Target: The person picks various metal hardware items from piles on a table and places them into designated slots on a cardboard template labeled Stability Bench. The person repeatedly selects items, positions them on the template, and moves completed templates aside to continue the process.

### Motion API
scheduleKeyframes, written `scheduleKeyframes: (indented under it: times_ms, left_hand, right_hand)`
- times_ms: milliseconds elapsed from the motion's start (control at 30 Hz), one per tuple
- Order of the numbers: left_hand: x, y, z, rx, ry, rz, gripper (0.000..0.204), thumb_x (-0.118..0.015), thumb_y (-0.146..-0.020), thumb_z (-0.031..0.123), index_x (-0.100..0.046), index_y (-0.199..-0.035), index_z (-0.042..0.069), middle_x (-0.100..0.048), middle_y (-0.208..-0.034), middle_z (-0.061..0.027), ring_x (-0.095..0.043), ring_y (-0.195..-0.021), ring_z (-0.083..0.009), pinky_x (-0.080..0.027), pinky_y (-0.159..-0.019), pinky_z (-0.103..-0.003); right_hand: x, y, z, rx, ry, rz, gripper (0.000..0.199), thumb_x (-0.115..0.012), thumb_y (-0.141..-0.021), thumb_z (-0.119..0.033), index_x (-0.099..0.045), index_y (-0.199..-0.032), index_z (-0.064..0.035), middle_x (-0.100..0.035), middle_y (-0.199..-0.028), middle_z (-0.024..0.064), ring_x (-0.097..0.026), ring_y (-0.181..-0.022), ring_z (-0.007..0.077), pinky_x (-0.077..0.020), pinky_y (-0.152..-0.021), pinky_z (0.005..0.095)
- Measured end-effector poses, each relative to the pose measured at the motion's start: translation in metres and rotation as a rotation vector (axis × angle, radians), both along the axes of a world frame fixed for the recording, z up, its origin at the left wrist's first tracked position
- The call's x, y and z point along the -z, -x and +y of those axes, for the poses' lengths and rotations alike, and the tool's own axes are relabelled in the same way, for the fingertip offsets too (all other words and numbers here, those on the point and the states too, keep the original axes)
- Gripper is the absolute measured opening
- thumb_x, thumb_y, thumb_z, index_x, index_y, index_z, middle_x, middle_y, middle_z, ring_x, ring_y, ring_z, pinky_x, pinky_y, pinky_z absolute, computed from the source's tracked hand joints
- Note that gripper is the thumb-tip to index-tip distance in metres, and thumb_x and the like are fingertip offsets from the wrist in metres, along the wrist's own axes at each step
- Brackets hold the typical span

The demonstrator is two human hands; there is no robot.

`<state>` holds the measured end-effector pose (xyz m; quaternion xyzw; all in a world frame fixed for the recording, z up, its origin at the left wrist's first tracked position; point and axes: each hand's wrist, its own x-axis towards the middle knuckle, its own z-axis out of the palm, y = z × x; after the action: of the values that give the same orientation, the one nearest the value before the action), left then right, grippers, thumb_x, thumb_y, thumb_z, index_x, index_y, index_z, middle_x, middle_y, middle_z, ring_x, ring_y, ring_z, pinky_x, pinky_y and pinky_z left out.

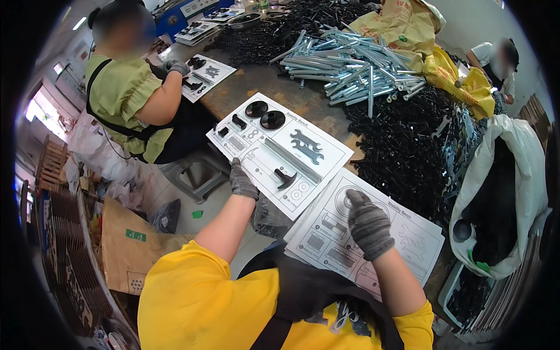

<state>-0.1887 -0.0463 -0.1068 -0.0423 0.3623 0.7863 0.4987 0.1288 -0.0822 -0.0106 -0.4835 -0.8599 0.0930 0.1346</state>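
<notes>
At its near left edge my left hand point(242, 179), in a grey knit glove, grips a white printed card point(259, 192). Lying on that card are two black round discs point(264, 115), small black fittings point(238, 122), a silver metal tube point(293, 160), two flat open-ended wrenches point(306, 146) and a black T-shaped piece point(285, 179). My right hand point(368, 224), gloved too, is over a stack of printed cards point(426, 233) with line drawings. Its fingers are drawn together; whatever is between them, if anything, is hidden.
Beyond the cards rise piles of silver tubes point(350, 64) and black metal parts point(396, 134). A white sack point(531, 151) stands at the right, yellow sacks point(461, 81) behind. At the left, a co-worker point(134, 105) works at another loaded card point(219, 71); a grey stool point(195, 175) stands nearby.
</notes>
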Motion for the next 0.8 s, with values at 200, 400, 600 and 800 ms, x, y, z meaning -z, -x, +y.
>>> scheduleKeyframes:
  times_ms: [200,400,600,800]
  left_hand:
    - [-0.017,0.023,0.035,-0.122,0.128,0.044,0.049,-0.035,-0.089,0.041,-0.048,-0.119,0.004,-0.053,-0.117,-0.0144,-0.051,-0.104,-0.0315,-0.039,-0.092,-0.042]
    - [0.029,0.068,0.071,-0.324,0.278,0.360,0.027,-0.052,-0.086,0.025,-0.057,-0.096,0.001,-0.060,-0.086,-0.0091,-0.057,-0.070,-0.0207,-0.048,-0.063,-0.035]
    - [0.089,0.140,0.080,-0.373,0.439,0.744,0.022,-0.058,-0.079,0.007,-0.050,-0.099,0.002,-0.055,-0.077,-0.0053,-0.050,-0.070,-0.0166,-0.045,-0.068,-0.030]
    - [-0.032,0.021,0.054,-0.395,0.127,1.066,0.039,-0.058,-0.077,0.000,-0.043,-0.114,-0.001,-0.050,-0.099,-0.0078,-0.051,-0.087,-0.0171,-0.046,-0.077,-0.028]
  right_hand:
    - [-0.015,-0.036,-0.009,0.060,-0.079,0.132,0.034,-0.051,-0.078,-0.006,-0.047,-0.111,-0.0089,-0.058,-0.096,0.0137,-0.059,-0.070,0.0309,-0.0493,-0.061,0.0374]
    - [-0.016,-0.064,-0.020,0.147,-0.057,0.210,0.034,-0.052,-0.077,-0.007,-0.051,-0.112,-0.0081,-0.060,-0.100,0.0150,-0.060,-0.079,0.0313,-0.0495,-0.068,0.0377]
    - [-0.009,-0.080,-0.026,0.186,-0.050,0.322,0.032,-0.056,-0.077,-0.008,-0.054,-0.108,-0.0080,-0.061,-0.092,0.0134,-0.060,-0.077,0.0287,-0.0486,-0.067,0.0363]
    - [0.013,-0.098,-0.046,0.342,0.254,0.575,0.026,-0.056,-0.078,-0.008,-0.057,-0.104,-0.0052,-0.061,-0.080,0.0113,-0.060,-0.068,0.0214,-0.0483,-0.063,0.0305]
